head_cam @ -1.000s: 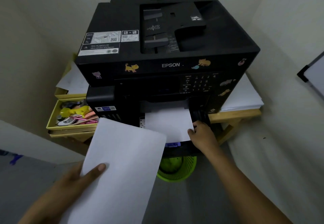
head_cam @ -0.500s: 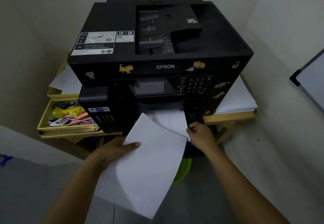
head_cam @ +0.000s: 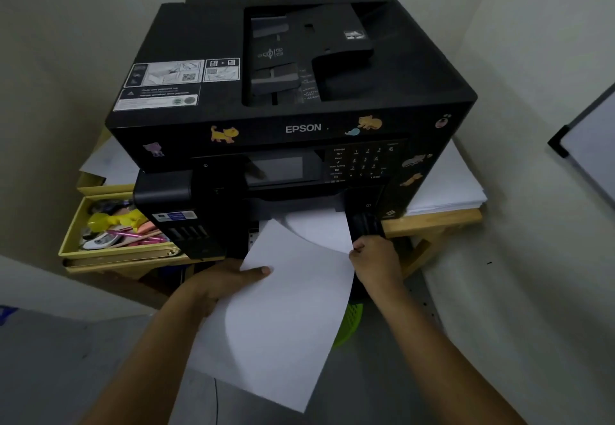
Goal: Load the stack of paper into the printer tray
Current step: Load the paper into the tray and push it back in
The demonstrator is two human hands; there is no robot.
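Left hand (head_cam: pixel 229 280) pinches the paper stack (head_cam: pixel 279 321) at the printer (head_cam: pixel 293 98) mouth; right hand (head_cam: pixel 376 258) grips the tray (head_cam: pixel 364 225) edge.

Dim, soft light is falling from above. Wide-angle distortion is bending the walls (head_cam: pixel 532 42) at the edges. Fine detail is looking slightly soft.

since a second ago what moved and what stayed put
The left hand carried the paper stack up and forward, so its top corner now overlaps the sheets in the printer tray. The right hand stayed gripping the tray's right edge; the printer did not move.
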